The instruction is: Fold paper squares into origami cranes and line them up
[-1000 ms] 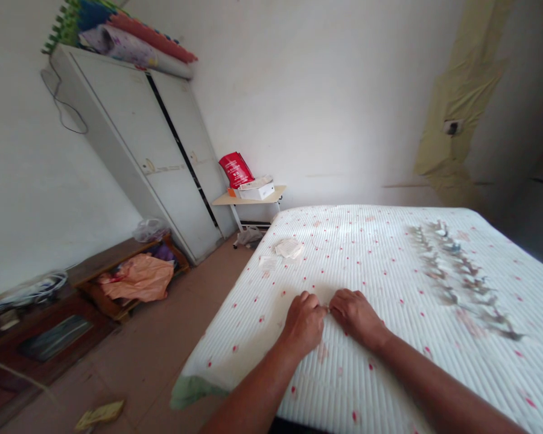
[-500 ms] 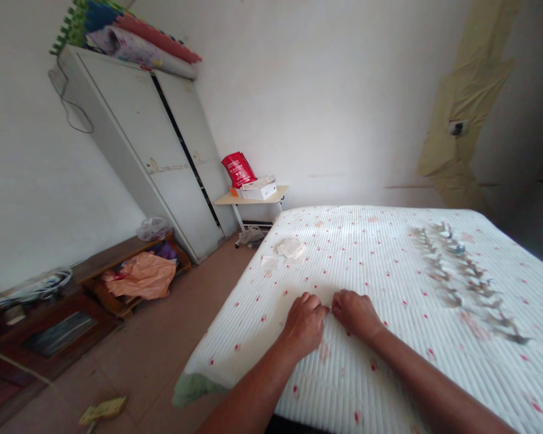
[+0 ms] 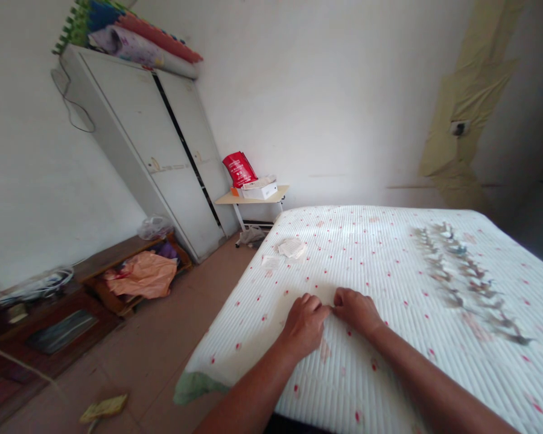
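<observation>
Paper sheets [image 3: 292, 248] lie in a loose cluster toward the far left of the bedspread [image 3: 353, 374]. Near the bedspread's middle, on the side closest to the wearer, the left hand [image 3: 304, 322] is curled, fingers bent inward. Just beside it, over the bedspread's middle, the right hand [image 3: 356, 308] is likewise curled, fingertips meeting the left's; I cannot tell whether either pinches anything. Small figures [image 3: 481, 286], blurred, line the bedspread's right part in two rows.

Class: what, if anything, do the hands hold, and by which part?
It cannot be told: the left hand and right hand curl close together over the bed, hiding anything small between the fingers.
</observation>
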A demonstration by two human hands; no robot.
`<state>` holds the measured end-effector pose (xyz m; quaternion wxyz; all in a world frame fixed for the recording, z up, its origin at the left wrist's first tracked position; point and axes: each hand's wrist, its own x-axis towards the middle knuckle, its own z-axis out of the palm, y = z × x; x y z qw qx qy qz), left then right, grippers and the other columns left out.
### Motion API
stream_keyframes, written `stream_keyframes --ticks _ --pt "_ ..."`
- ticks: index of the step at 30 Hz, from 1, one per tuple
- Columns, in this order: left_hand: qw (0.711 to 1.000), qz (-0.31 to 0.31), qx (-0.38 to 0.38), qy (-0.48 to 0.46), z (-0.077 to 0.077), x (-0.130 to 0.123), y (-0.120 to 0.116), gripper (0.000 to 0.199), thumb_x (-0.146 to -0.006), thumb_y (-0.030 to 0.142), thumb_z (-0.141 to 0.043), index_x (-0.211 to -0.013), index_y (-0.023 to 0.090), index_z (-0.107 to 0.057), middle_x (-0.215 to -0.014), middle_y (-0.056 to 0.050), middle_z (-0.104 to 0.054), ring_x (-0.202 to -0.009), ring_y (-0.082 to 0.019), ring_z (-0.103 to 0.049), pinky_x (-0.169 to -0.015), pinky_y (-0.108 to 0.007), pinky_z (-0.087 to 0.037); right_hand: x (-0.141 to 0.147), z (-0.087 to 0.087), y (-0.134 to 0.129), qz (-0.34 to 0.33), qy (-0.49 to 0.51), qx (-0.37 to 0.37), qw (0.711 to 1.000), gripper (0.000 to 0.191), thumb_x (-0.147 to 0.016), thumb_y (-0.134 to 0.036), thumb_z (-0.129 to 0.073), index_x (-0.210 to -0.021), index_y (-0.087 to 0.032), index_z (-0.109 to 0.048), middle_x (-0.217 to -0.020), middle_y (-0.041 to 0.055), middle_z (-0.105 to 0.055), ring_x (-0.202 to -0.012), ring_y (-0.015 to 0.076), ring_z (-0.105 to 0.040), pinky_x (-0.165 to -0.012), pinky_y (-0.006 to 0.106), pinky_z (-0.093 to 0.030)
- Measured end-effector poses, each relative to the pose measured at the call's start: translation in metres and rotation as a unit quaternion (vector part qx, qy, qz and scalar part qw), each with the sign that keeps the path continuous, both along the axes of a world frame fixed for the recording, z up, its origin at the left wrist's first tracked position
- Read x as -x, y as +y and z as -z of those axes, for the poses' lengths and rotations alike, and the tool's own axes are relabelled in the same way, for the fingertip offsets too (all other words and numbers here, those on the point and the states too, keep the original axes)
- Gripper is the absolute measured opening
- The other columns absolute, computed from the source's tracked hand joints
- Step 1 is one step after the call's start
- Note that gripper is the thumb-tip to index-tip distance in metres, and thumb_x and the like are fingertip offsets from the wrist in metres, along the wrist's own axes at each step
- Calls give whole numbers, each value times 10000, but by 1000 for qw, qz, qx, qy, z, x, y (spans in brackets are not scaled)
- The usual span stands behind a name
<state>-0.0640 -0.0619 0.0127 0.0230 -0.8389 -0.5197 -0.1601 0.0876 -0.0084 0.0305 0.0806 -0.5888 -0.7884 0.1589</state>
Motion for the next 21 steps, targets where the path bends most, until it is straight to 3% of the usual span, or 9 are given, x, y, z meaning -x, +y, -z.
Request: stream_keyframes --ticks 4,16,21 --pt "1000 5 -11 7 2 1 0 206 -782 99 -465 -880 201 -615 -803 -41 -499 -813 -170 -421 -698 -303 -362 0 1 1 8 7 10 1000 74 -720 -268 -548 -721 -198 -572 -725 11 -630 -712 157 -564 -573 248 -255" --pt "999 -7 -22 44 -3 -3 -2 179 -834 181 -454 -866 213 -627 -787 -40 -505 -819 -174 -424 -674 -306 -337 -6 7 7 -4 46 16 999 160 -635 -116 -482 -738 -195 -576 -759 2 -642 -702 135 -551 -572 232 -267" --pt "999 -6 -20 42 -1 -2 -2 174 -823 173 -463 -854 214 -630 -781 -38 -504 -811 -172 -417 -669 -304 -330 -7 12 9 4 64 26 998 79 -665 -188 -514 -718 -196 -573 -730 -5 -634 -667 130 -545 -557 228 -266"
